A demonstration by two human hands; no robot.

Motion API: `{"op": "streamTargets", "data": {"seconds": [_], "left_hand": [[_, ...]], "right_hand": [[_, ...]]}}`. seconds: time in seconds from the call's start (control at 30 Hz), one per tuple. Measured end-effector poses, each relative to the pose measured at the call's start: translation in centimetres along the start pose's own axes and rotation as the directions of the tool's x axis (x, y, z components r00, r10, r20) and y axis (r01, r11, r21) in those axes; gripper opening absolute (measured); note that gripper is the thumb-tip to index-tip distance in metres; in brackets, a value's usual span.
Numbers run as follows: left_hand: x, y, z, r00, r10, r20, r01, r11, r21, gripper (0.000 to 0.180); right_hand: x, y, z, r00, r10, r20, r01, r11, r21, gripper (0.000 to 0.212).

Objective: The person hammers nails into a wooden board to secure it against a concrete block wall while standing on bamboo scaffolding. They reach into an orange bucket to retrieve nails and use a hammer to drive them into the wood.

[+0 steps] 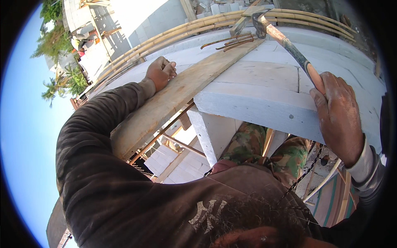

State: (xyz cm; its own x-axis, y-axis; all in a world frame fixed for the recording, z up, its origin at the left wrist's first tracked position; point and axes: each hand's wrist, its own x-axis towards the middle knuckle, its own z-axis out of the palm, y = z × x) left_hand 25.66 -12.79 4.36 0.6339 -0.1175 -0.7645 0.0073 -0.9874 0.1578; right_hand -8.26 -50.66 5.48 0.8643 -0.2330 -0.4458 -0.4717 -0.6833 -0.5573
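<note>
My right hand [341, 118] is wrapped round the lower end of a claw hammer [291, 51], whose handle is worn and dark-banded. Its metal head [260, 24] lies up and to the left, by the far end of a long wooden plank [182, 93]. My left hand [161, 73] is closed at the far edge of that plank, fingers curled in. Whatever may be inside those fingers is hidden. Several rusty bent metal rods [233, 41] stick out beside the hammer head, near a short piece of wood [239, 27].
White blocks [256, 76] form the wall top in front of me, with an opening below the plank. Bamboo poles [173, 32] run along the far side. Another person [77, 42] is far off at upper left. Timbers [345, 196] show below at right.
</note>
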Motion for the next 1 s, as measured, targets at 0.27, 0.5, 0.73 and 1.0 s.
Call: {"op": "streamTargets", "data": {"seconds": [0.27,0.5,0.73,1.0], "left_hand": [[0.3,-0.8,0.0,1.0,-0.009,0.03,0.008,1.0,0.024,0.027],[0.9,-1.0,0.3,0.996,0.08,0.03,-0.081,0.995,0.059,0.025],[1.1,-0.7,0.2,0.999,0.034,0.039,-0.041,0.982,0.186,0.03],[1.0,-0.7,0.0,1.0,0.0,0.03,-0.006,0.98,0.201,0.03]], "right_hand": [[9.3,-2.4,1.6,0.95,-0.308,-0.05,0.289,0.806,0.516,0.039],[14.6,-9.4,6.5,0.886,-0.462,0.031,0.388,0.777,0.497,0.039],[13.3,-12.6,9.6,0.927,-0.289,0.24,0.032,0.697,0.717,0.038],[13.0,-15.4,10.6,0.909,-0.243,0.338,-0.059,0.729,0.682,0.039]]}}
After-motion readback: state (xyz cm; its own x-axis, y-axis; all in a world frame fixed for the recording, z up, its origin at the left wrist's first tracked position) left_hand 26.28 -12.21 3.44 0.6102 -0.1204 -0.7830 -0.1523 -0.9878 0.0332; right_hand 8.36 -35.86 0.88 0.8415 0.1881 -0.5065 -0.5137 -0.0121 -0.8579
